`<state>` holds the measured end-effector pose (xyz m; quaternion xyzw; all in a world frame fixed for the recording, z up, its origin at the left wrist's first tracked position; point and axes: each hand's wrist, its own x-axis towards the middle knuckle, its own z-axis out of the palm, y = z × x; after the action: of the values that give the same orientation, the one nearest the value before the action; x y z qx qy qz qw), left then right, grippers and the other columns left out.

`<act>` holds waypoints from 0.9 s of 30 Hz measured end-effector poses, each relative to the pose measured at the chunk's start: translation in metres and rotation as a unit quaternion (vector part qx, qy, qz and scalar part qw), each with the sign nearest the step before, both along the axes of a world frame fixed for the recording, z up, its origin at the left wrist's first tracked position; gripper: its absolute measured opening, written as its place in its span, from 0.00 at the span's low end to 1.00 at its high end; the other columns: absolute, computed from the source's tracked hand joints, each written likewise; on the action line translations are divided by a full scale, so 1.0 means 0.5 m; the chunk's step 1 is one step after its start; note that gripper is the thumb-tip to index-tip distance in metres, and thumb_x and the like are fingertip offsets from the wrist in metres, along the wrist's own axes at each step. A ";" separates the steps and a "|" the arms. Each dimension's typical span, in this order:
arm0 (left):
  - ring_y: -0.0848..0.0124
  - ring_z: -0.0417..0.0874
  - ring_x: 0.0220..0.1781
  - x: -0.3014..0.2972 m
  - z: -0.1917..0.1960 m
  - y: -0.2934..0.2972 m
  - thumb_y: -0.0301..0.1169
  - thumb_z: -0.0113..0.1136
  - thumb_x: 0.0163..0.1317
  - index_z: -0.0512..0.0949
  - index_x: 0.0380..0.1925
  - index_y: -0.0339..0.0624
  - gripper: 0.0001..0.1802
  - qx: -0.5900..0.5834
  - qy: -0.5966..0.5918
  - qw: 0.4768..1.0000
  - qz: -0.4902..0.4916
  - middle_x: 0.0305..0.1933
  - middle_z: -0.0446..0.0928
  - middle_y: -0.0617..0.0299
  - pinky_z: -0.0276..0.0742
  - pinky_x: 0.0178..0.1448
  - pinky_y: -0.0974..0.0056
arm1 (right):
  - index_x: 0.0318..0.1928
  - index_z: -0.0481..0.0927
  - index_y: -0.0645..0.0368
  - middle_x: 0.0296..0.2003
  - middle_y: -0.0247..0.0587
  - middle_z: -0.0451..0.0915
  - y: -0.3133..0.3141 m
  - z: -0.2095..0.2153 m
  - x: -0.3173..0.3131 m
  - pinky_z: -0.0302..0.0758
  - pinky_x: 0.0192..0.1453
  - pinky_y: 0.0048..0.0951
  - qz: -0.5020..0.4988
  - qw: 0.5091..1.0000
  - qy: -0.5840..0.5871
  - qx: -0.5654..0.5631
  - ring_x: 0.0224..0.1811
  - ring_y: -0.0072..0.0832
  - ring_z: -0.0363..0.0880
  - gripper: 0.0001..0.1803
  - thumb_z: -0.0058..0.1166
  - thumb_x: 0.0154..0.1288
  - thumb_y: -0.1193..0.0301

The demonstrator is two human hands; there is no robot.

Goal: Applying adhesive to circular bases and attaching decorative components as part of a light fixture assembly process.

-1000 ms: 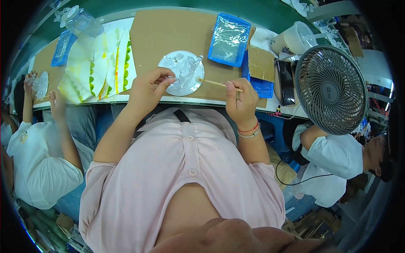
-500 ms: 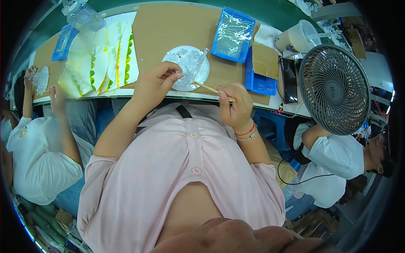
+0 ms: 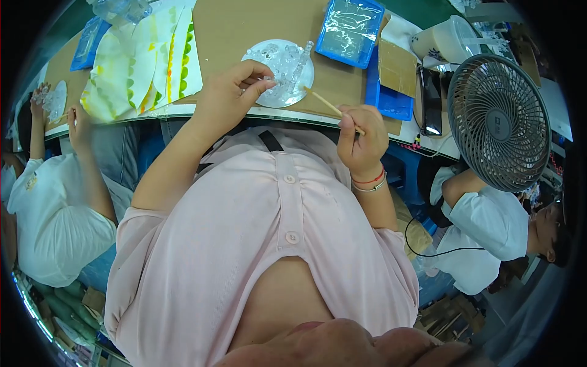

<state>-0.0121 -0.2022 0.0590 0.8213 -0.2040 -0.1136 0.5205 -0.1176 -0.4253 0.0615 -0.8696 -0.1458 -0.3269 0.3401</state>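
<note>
A round white plate (image 3: 307, 78) lies on the brown board, with several clear, glassy pieces (image 3: 282, 58) heaped on it. Over the plate's left edge, my left hand (image 3: 235, 88) pinches a small clear piece (image 3: 269, 81) between thumb and forefinger; its exact shape is too small to make out. To the right of the plate, my right hand (image 3: 364, 136) grips a thin wooden stick (image 3: 327, 104). The stick's tip points toward the plate's right edge, apart from the piece in my left hand.
White sheets with green and yellow edging (image 3: 147, 67) lie left. At right are a film-covered blue tray (image 3: 350, 33), a blue box with a cardboard flap (image 3: 396, 67), a dark phone-like object (image 3: 431, 101), a lidded cup (image 3: 443, 41) and a fan (image 3: 500, 122). People sit on both sides.
The stick and my right hand have moved right, away from my left hand, so the stick's tip no longer lies over the plate. The whole view has shifted slightly.
</note>
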 end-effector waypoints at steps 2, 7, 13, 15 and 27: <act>0.77 0.82 0.35 -0.001 -0.001 0.001 0.27 0.65 0.60 0.80 0.37 0.37 0.08 0.002 0.001 1.000 0.002 0.34 0.83 0.63 0.78 0.41 0.73 | 0.32 0.74 0.63 0.28 0.45 0.82 0.005 0.003 -0.001 0.75 0.34 0.32 -0.012 1.000 -0.001 -0.018 0.27 0.38 0.78 0.03 0.54 0.64 0.78; 0.78 0.82 0.34 -0.001 0.002 -0.003 0.27 0.65 0.60 0.80 0.37 0.37 0.07 -0.002 -0.007 1.000 -0.002 0.34 0.83 0.63 0.78 0.40 0.73 | 0.33 0.74 0.62 0.29 0.44 0.82 0.036 0.013 -0.010 0.75 0.35 0.32 0.060 0.998 0.028 -0.010 0.27 0.39 0.78 0.02 0.54 0.63 0.78; 0.70 0.85 0.32 0.004 -0.007 -0.004 0.34 0.66 0.58 0.82 0.36 0.42 0.09 -0.011 -0.006 1.000 -0.002 0.31 0.84 0.60 0.79 0.37 0.68 | 0.34 0.75 0.62 0.31 0.43 0.83 0.052 0.011 0.001 0.76 0.37 0.34 0.098 0.995 0.035 -0.011 0.27 0.38 0.78 0.02 0.55 0.63 0.77; 0.70 0.85 0.31 0.006 -0.013 -0.006 0.34 0.66 0.58 0.82 0.36 0.42 0.09 -0.017 -0.002 1.000 -0.002 0.31 0.84 0.60 0.79 0.37 0.68 | 0.34 0.75 0.62 0.31 0.43 0.83 0.059 0.006 0.009 0.76 0.37 0.34 0.107 0.994 0.029 -0.008 0.27 0.38 0.78 0.03 0.55 0.63 0.77; 0.68 0.85 0.33 0.005 -0.003 0.001 0.34 0.65 0.59 0.81 0.36 0.42 0.09 -0.011 -0.049 0.999 -0.020 0.32 0.83 0.60 0.78 0.38 0.67 | 0.33 0.73 0.65 0.25 0.44 0.81 0.002 -0.013 -0.001 0.74 0.31 0.27 0.043 0.999 0.013 0.009 0.26 0.33 0.79 0.04 0.52 0.66 0.77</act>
<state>-0.0098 -0.2018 0.0574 0.8159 -0.2471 -0.0818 0.5163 -0.1183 -0.4241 0.0552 -0.8635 -0.1755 -0.3018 0.3639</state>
